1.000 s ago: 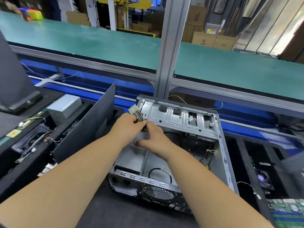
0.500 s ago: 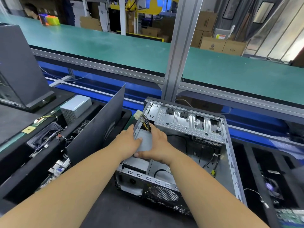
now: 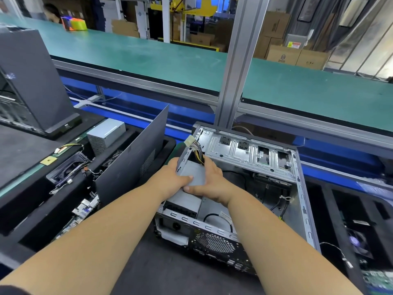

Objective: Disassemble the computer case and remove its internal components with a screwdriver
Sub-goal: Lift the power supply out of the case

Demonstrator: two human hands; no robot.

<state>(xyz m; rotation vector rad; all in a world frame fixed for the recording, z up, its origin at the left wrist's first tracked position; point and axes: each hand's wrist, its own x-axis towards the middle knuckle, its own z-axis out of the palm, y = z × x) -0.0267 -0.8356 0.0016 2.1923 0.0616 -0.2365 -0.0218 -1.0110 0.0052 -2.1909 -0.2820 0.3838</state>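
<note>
We see the computer case (image 3: pixel 297 201) lying on its side on the dark bench, open face up, its perforated rear panel toward us. Both hands are on the grey power supply (image 3: pixel 192 177), which sits in the near-left corner of the case, tilted, with its far end raised above the case's left edge. The left hand (image 3: pixel 170 177) grips the unit's left side, thumb laid across the top face, the other fingers curled round the edge and mostly hidden. The right hand (image 3: pixel 209 183) grips from the right — thumb pressed flat on the top face, its tip just beside the left thumb, fingers wrapped over the far side near the cable bundle (image 3: pixel 196 153). That bundle rises from the unit's far end and carries a pale connector (image 3: pixel 189 143) at its tip.

On the left a dark side panel (image 3: pixel 129 160) stands on edge, close beside the case, so the gap there is narrow. Beyond the panel a tray holds a second silver power supply (image 3: pixel 106 135) and loose wired parts. The silver drive cage (image 3: pixel 248 154) spans the far end of the case — to its right the interior is open down to the floor plate.
</note>
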